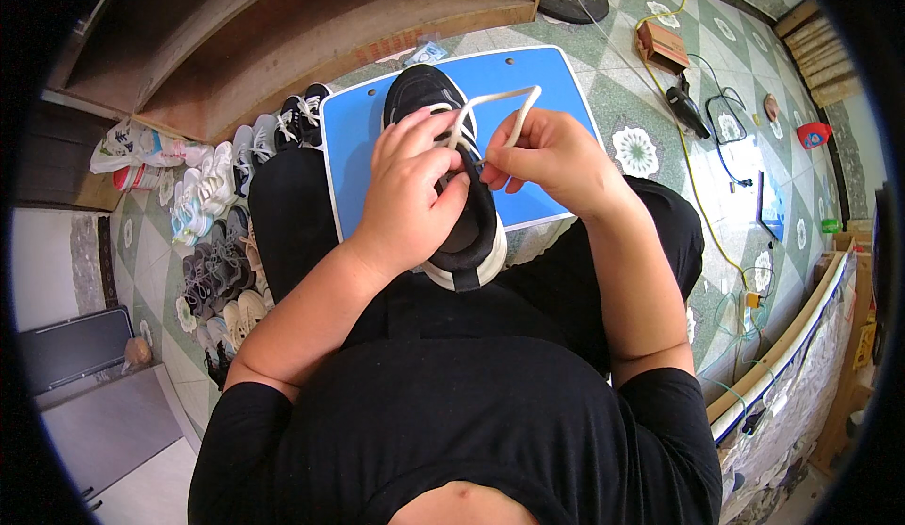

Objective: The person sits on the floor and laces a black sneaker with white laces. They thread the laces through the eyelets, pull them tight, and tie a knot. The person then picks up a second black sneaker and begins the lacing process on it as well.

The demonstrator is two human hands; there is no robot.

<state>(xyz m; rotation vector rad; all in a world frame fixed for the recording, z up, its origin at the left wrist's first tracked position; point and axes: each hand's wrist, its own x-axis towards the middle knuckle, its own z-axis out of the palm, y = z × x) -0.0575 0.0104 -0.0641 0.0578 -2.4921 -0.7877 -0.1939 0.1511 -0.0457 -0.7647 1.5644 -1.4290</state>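
Observation:
A black sneaker [421,89] with a white sole lies on a small blue table [353,129], its toe pointing away from me and its heel near my lap. My left hand [407,190] is closed over the sneaker's left side, fingers at the lacing and thumb by the opening. A white shoelace [500,97] rises from the lacing in a bent loop. Its other part runs to my right hand [558,159], which pinches it close to the sneaker's right edge. My fingers hide most of the eyelets.
Several pairs of shoes [217,181] stand on the tiled floor at my left. Beyond the table is a wooden cabinet [330,44]. To the right lie a cardboard box [664,47], a black hair dryer [686,110], a yellow cable [696,186] and a red container [814,135].

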